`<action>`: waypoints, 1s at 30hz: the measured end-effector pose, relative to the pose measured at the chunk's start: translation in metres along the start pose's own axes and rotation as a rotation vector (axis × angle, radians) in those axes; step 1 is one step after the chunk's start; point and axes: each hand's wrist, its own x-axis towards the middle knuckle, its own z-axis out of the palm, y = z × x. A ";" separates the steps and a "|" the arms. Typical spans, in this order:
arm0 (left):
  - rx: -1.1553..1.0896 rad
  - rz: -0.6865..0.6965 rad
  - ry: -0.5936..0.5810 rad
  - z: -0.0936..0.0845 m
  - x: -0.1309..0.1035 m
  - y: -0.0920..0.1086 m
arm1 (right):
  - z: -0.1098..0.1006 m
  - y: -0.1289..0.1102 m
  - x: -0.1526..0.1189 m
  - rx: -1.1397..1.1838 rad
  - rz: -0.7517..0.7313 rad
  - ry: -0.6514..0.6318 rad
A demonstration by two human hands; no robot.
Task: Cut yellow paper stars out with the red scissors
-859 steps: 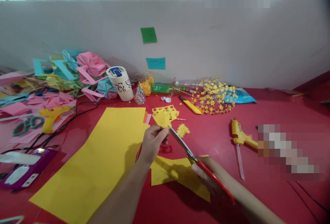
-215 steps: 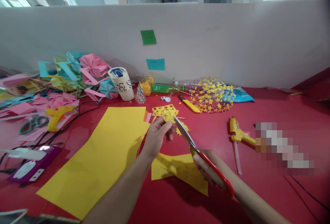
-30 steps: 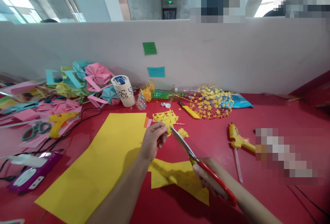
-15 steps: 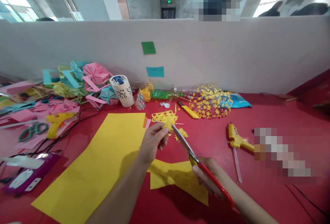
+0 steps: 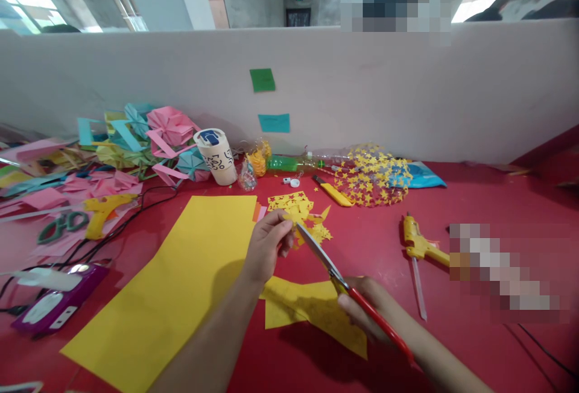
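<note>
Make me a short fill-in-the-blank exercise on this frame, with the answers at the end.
1. The right hand grips scissors with ____ handles.
2. The left hand pinches a paper piece coloured ____.
3. The cut-outs piled near the scissors are shaped like ____.
4. The upper note on the partition is ____.

Missing words: red; yellow; stars; green.

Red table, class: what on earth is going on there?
A person's left hand pinches a small piece of yellow paper, and the right hand holds red-handled scissors with their tips at that piece. Beyond the blades, yellow stars lie in a little pile; a large yellow sheet lies to the left on the red table.
</note>
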 end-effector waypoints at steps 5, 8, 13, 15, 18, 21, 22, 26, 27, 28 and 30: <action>0.051 0.022 -0.023 -0.002 0.001 -0.003 | 0.000 0.003 -0.001 0.000 -0.045 0.004; 0.062 0.014 -0.021 -0.004 0.002 -0.003 | 0.000 0.002 -0.002 0.051 -0.023 -0.003; 0.079 0.002 -0.018 -0.005 0.003 -0.004 | 0.001 -0.002 -0.004 0.138 0.069 -0.007; 0.098 0.005 -0.022 -0.004 0.003 -0.003 | 0.002 -0.005 -0.004 0.155 0.106 0.014; 0.154 0.020 -0.016 -0.004 0.003 -0.002 | 0.002 -0.008 -0.001 0.162 0.144 0.010; 0.198 0.028 -0.004 -0.003 0.002 -0.001 | 0.001 -0.009 0.000 0.161 0.163 0.003; 0.203 0.027 -0.003 -0.003 0.002 0.000 | 0.000 -0.008 0.000 0.163 0.167 0.007; 0.205 0.028 -0.019 -0.003 0.002 0.000 | -0.001 -0.004 0.000 0.175 0.171 0.000; 0.207 0.028 -0.025 -0.004 0.002 0.000 | -0.001 -0.003 0.000 0.169 0.173 -0.004; 0.209 0.026 -0.030 -0.004 0.002 0.000 | -0.001 -0.003 0.000 0.161 0.182 -0.004; 0.213 0.023 -0.039 -0.004 0.002 0.000 | -0.001 -0.003 0.001 0.143 0.205 0.001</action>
